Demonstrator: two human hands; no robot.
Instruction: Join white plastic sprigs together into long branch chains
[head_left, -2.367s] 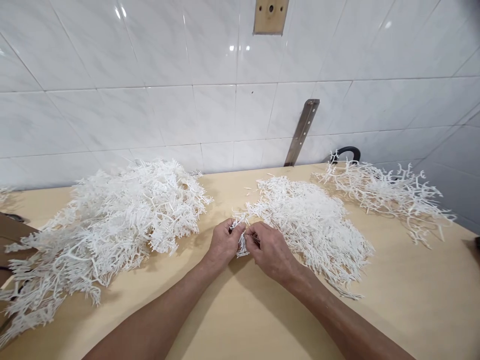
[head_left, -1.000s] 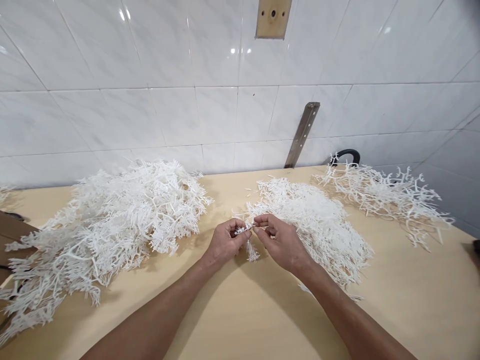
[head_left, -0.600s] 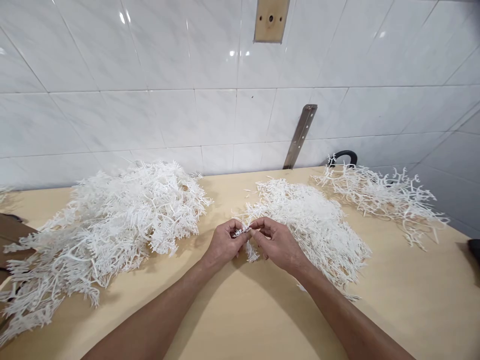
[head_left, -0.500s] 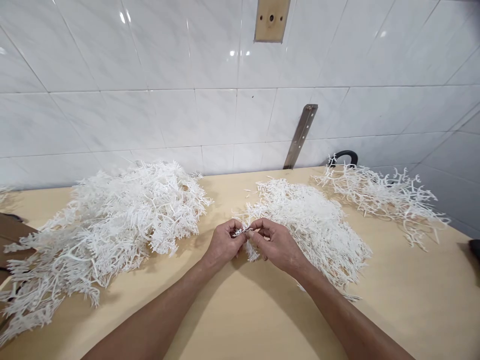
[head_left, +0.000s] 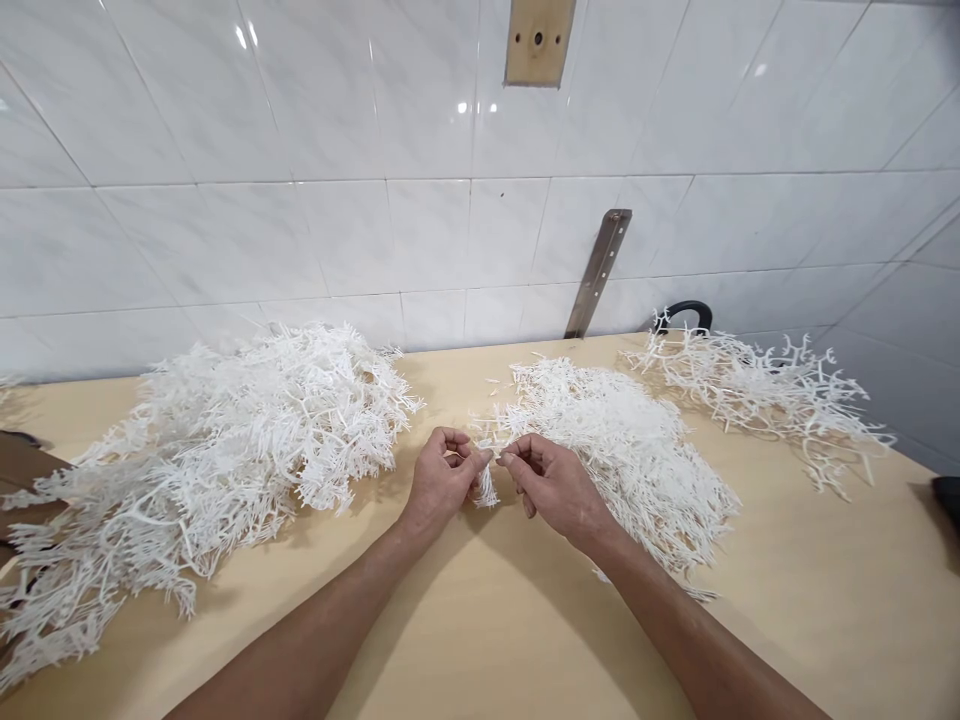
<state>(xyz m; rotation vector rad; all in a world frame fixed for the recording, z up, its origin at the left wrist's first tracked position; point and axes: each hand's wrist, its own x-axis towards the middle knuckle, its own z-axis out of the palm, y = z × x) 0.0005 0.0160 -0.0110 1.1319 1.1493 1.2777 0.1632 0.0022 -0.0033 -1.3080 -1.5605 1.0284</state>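
A small white branched sprig (head_left: pixel 487 490), with fine tips fanning downward, hangs from the closed fingertips of my left hand (head_left: pixel 441 480). Just to the right, my right hand (head_left: pixel 551 485) has thumb and forefinger pressed together in a pinch; whatever lies between them is too small to make out. A narrow gap separates the two hands. Directly behind and beside my right hand spreads a heap of short white sprig pieces (head_left: pixel 630 440). To the left lies a larger, bushy pile of white branched sprigs (head_left: pixel 277 420).
Bare, knobbly white stems (head_left: pixel 757 390) form a looser tangle at the back right, with a black curved handle (head_left: pixel 690 308) behind. A metal strip (head_left: pixel 598 272) leans against the tiled wall. Brown cardboard (head_left: pixel 30 480) stands at the left edge of the wooden table (head_left: pixel 495 640).
My hands have drawn slightly apart from being together at the sprig. The sprig has stayed with my left hand and shifted a little left.
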